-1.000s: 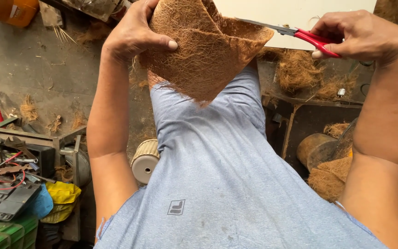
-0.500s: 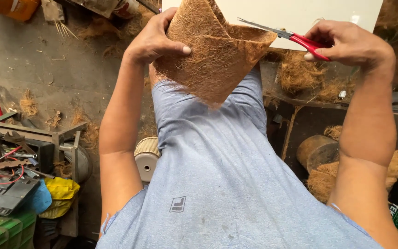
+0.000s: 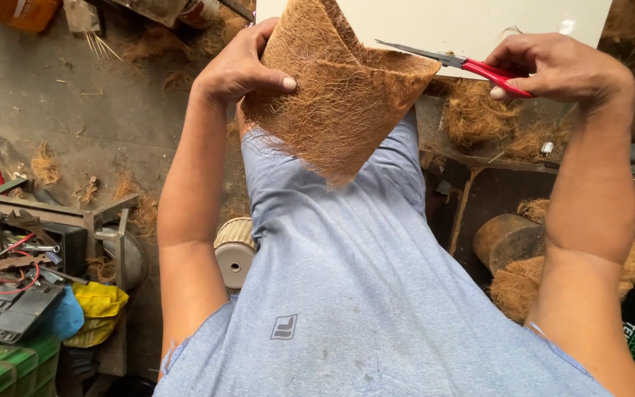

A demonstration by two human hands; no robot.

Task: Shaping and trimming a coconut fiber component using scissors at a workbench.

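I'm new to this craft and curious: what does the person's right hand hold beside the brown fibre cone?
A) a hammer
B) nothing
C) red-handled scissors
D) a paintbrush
C: the right hand grips red-handled scissors, blades pointing at the rim of the coconut-fibre cone that the left hand holds.

- A white board (image 3: 479, 26) sits at the top edge.
- A yellow cloth (image 3: 97, 305) lies on the floor's lower left.
- A round spool (image 3: 234, 254) stands beside it.
- Loose brown fibre (image 3: 523, 283) piles at the right.
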